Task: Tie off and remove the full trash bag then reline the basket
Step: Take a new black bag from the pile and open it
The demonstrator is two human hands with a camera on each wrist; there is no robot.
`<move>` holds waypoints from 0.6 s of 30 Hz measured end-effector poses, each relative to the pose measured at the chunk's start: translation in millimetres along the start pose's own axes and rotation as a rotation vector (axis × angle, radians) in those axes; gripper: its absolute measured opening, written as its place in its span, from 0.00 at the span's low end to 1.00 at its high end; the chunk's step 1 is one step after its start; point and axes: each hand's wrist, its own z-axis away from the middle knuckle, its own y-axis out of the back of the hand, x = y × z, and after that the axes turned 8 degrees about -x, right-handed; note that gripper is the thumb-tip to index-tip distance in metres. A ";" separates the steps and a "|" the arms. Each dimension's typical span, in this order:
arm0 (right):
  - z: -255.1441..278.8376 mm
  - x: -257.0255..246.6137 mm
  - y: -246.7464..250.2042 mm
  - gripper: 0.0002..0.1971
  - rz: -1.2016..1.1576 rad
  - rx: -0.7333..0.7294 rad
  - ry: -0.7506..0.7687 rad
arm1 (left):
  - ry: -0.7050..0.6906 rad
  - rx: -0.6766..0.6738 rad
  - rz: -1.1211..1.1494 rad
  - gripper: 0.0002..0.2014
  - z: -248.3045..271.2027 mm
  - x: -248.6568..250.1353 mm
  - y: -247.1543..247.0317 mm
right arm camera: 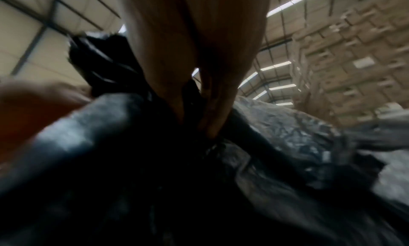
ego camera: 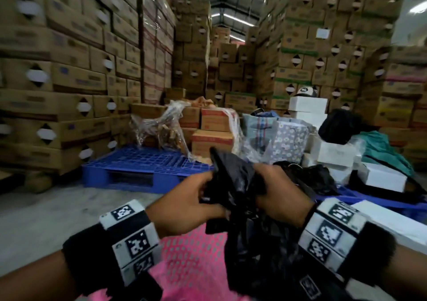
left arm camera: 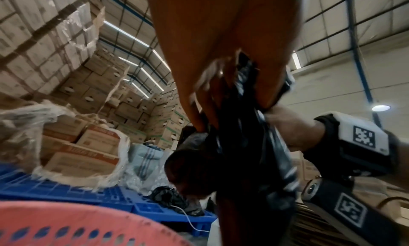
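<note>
The pink basket (ego camera: pixel 191 266) sits nearest, directly below the wrists. Above it, the left hand (ego camera: pixel 184 210) and right hand (ego camera: pixel 282 199) grip the gathered neck of the black trash bag (ego camera: pixel 233 182), fingers (left arm camera: pixel 199 113) curled round the plastic. Bare floor (ego camera: pixel 46 212) lies open to the left. Beyond are a blue pallet (ego camera: pixel 143 166) and stacked boxes (ego camera: pixel 57 64). Only the left wrist view shows the basket's rim holes.

Both bare forearms wear black wristbands (ego camera: pixel 111 249) carrying white blocks (ego camera: pixel 328 231) printed with black-and-white square markers.
</note>
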 end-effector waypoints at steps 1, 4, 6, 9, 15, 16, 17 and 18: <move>-6.1 -5.2 -2.6 0.07 -0.007 0.014 0.079 | 0.045 -0.030 0.120 0.16 9.9 -5.9 8.8; -17.7 -20.8 -9.9 0.08 0.039 -0.003 0.329 | 0.152 -0.009 0.614 0.29 33.1 -22.9 44.0; -22.2 -31.7 -19.2 0.07 0.195 -0.041 0.457 | 0.235 0.074 0.642 0.26 40.1 -28.1 63.0; -26.0 -45.9 -42.5 0.10 0.394 -0.180 0.590 | 0.298 0.091 0.520 0.22 38.0 -34.9 71.0; -16.2 -38.8 -58.0 0.24 0.043 -0.222 0.425 | 0.336 0.195 0.272 0.16 34.3 -62.8 71.8; -16.6 -33.9 -53.3 0.21 -0.023 -0.116 0.354 | 0.327 0.216 0.245 0.17 35.6 -65.5 70.9; -20.3 -29.0 -48.1 0.18 -0.043 0.022 0.305 | 0.313 0.225 0.225 0.19 37.1 -70.0 70.1; -26.3 -23.0 -41.9 0.19 -0.052 0.151 0.254 | 0.301 0.211 0.213 0.19 38.9 -71.6 68.9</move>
